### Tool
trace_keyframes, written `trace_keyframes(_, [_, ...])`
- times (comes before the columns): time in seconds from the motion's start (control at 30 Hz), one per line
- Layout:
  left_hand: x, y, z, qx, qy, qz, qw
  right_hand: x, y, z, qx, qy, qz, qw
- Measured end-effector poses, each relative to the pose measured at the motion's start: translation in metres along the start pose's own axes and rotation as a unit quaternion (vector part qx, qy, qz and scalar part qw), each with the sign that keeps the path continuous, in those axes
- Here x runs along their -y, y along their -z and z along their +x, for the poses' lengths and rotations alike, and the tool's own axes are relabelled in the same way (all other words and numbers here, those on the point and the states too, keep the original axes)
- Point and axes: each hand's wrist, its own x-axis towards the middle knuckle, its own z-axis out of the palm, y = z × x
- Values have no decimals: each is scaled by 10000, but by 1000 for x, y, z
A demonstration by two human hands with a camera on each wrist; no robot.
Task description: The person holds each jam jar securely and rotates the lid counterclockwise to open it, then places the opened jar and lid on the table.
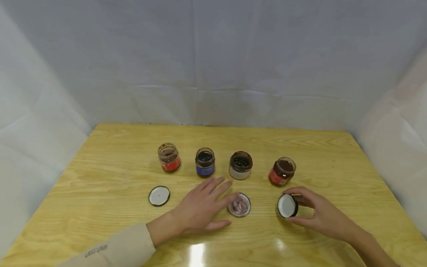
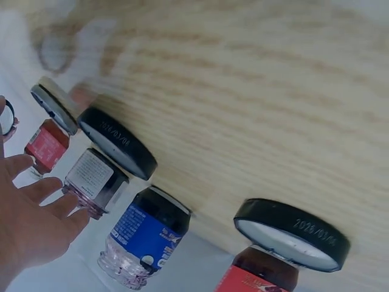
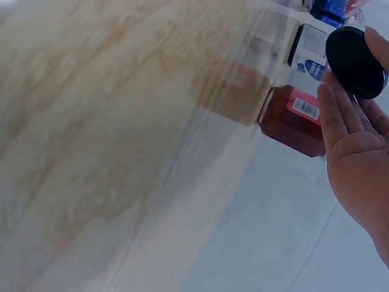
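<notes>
In the head view my right hand [image 1: 328, 218] pinches a black-rimmed jar lid [image 1: 287, 205] by its edge, white inside toward the head camera. The right wrist view shows the black top of this lid [image 3: 355, 62]. My left hand [image 1: 201, 205] is spread with straight fingers over the table, its fingertips near a smeared lid [image 1: 239, 205]. Another black lid [image 2: 115, 143] appears in the left wrist view, apparently hidden under that hand from the head camera. The open red-labelled jar [image 1: 282, 171] stands tilted-looking behind the right hand.
Behind the hands stand more open jars in a row: a red-labelled one [image 1: 169, 157], a blue-labelled one [image 1: 205, 163] and a white-labelled one [image 1: 240, 165]. A white-lined lid [image 1: 159, 195] lies at the left on the wooden table [image 1: 110, 159]. White sheeting [image 1: 223, 66] surrounds it.
</notes>
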Motion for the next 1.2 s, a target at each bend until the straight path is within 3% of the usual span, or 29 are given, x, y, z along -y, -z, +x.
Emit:
trace_keyframes(0.17, [-2,-2,-6,115,-46,-24,9999,-3,-3,2,270,-178,213,9992])
trace_keyframes(0.5, [-3,-5,-12,-41,-59,-66,10000,-7,-6,5,545,-378,265,9975])
trace_keyframes(0.97, [-1,-6,-17,-68,-93,27,9999,-15,-9,5,514,-319,-515,9968])
trace_keyframes(1.2, [0,-4,-20,52,-22,-20,10000,-16,-8,4,447,-57,-1299,9905])
